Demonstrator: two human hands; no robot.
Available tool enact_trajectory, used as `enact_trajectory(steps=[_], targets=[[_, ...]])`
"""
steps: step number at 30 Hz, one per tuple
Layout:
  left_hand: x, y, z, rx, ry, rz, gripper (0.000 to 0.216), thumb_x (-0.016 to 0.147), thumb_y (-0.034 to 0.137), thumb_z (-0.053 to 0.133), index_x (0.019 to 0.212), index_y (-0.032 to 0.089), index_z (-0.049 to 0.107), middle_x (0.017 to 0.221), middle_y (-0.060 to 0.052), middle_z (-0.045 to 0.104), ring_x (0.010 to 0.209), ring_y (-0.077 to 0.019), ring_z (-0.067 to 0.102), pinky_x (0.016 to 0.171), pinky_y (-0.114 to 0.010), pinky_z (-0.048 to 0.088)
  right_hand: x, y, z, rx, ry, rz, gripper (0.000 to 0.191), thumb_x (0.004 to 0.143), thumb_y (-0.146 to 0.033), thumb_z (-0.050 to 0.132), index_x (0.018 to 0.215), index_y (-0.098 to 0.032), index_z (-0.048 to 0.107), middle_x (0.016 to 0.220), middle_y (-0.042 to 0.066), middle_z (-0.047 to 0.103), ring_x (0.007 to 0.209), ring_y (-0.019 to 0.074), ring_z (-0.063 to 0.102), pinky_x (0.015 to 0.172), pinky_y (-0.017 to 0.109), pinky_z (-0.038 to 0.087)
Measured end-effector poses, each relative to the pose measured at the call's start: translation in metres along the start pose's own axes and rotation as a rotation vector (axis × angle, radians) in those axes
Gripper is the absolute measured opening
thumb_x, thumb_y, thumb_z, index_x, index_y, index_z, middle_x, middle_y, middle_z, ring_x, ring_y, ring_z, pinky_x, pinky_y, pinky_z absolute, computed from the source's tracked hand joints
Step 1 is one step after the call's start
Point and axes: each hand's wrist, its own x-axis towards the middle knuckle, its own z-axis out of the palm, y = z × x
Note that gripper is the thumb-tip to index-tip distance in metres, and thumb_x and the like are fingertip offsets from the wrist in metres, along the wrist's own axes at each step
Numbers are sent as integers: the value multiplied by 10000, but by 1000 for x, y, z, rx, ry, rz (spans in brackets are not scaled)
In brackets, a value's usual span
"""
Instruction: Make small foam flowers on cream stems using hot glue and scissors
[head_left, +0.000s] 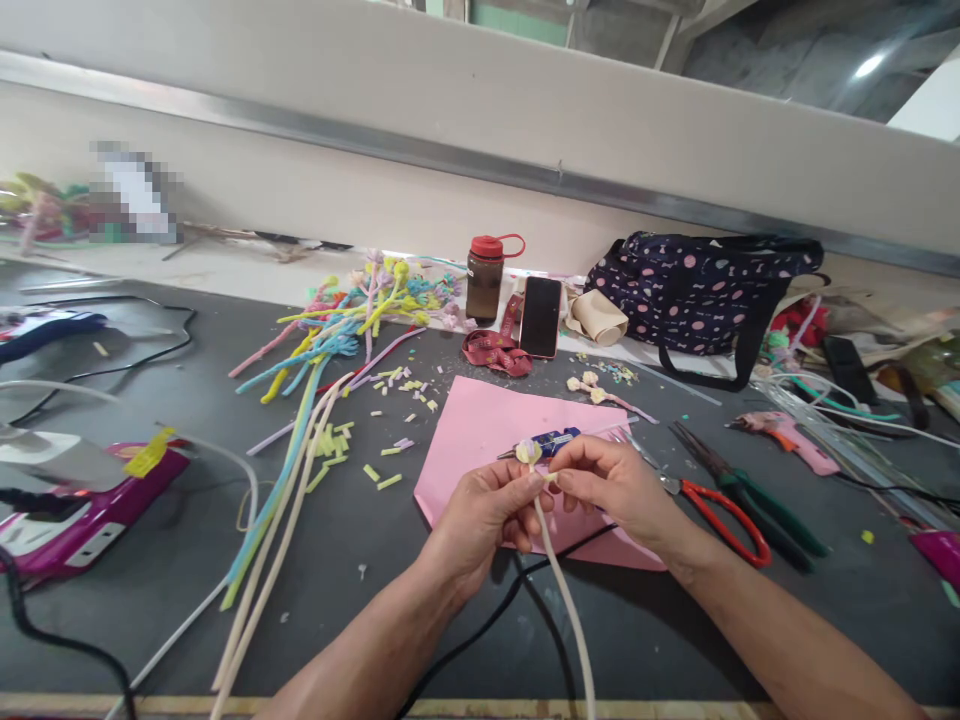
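Above a pink sheet (465,430), my left hand (480,510) pinches a cream pipe-cleaner stem (561,590) just below its small pale yellow and lilac flower head (529,452). The stem's long tail hangs down toward the table's front edge. My right hand (619,490) is closed in a pinch on a short yellow-green pipe-cleaner piece (550,477), which touches the stem under the flower. Behind the fingers, a blue glue gun (553,441) lies on the pink sheet, its body partly covered by my right hand.
Cut pipe-cleaner bits (330,440) lie left of the sheet, near long stems (289,500) and a flower pile (375,300). Red-handled scissors (724,520) and green-handled pliers (772,510) are at right. Behind stand a bottle (485,280), phone (541,318) and bag (697,300). A black cord (480,640) crosses in front.
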Motion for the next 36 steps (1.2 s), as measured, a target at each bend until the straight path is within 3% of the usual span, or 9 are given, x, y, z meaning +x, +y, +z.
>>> enact_trajectory(steps=[5,18,27,36], targets=[[0,0,-2,-34,-1,12,247,740,345,653,667,111,626,454,3,567,332,-42,455,346,-125,359,-1,-2,2,-69,-1,19,97,763,-261,616,732,-170,605,653,-21,591,560,96,524,542,215,418],[-1,0,-3,-161,-8,42,235,695,328,705,690,105,632,632,-8,624,397,-24,483,365,-120,378,3,12,8,243,-4,128,136,790,-270,606,734,-151,573,655,-13,592,482,66,481,469,189,354],[1,-2,-4,-140,10,48,242,694,332,703,652,103,636,532,10,564,372,-20,437,362,-121,353,1,11,20,138,46,67,132,807,-258,575,736,-146,584,633,-22,556,503,66,446,482,189,365],[3,-4,-4,-127,47,74,206,716,301,682,668,107,633,543,16,570,359,-15,423,352,-123,345,-2,6,16,-64,62,3,96,787,-186,540,701,-152,568,565,-51,486,494,72,433,476,195,334]])
